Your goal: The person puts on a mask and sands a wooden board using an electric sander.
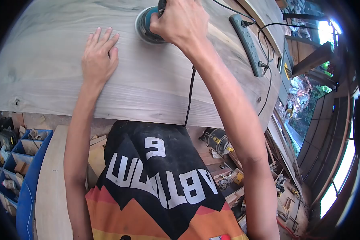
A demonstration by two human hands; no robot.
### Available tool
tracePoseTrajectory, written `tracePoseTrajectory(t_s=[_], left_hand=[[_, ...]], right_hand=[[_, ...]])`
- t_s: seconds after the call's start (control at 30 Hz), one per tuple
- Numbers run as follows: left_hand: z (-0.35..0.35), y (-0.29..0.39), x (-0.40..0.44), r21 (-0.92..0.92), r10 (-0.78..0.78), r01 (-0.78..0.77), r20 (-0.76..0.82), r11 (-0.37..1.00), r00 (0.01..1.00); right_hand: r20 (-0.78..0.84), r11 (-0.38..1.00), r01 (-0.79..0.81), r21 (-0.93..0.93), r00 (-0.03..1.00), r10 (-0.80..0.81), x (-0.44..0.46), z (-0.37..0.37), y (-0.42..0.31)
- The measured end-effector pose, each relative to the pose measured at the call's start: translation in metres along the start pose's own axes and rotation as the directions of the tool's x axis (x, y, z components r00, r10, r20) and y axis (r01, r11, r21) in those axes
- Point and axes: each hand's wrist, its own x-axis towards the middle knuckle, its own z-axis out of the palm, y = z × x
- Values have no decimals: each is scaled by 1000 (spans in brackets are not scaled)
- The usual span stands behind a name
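My right hand (183, 22) is wrapped over the top of a teal and black orbital sander (148, 25), whose round base lies against a wide wooden panel (148, 84). Its upper part is cut off by the frame's top edge. To the left, my left hand (99, 56) rests flat on the panel, fingers stretched out and holding nothing. The panel has a greyish grain with a few knots. A black cord (191, 96) runs from beneath my right forearm over the panel's near edge.
A dark power strip (246, 45) with plugged-in cords lies on the panel's right side. Below left stands a blue compartment organizer (44, 140) beside a pale board (52, 180). A round-bodied power tool (217, 140) and scattered tools sit below right.
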Motion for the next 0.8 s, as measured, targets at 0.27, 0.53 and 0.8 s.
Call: tracePoseTrajectory(t_s=[0.27,0.53,0.8], left_hand=[[-2,0,0,-296,-270,218,-144,930,952],[-6,0,6,-534,-547,308,-373,787,750],[-9,5,1,-557,-611,351,-393,753,687]], right_hand=[[-33,996,82,36,996,-80,22,14,-30],[5,991,136,10,991,-136,45,19,-62],[20,981,191,21,981,-191,65,26,-93]])
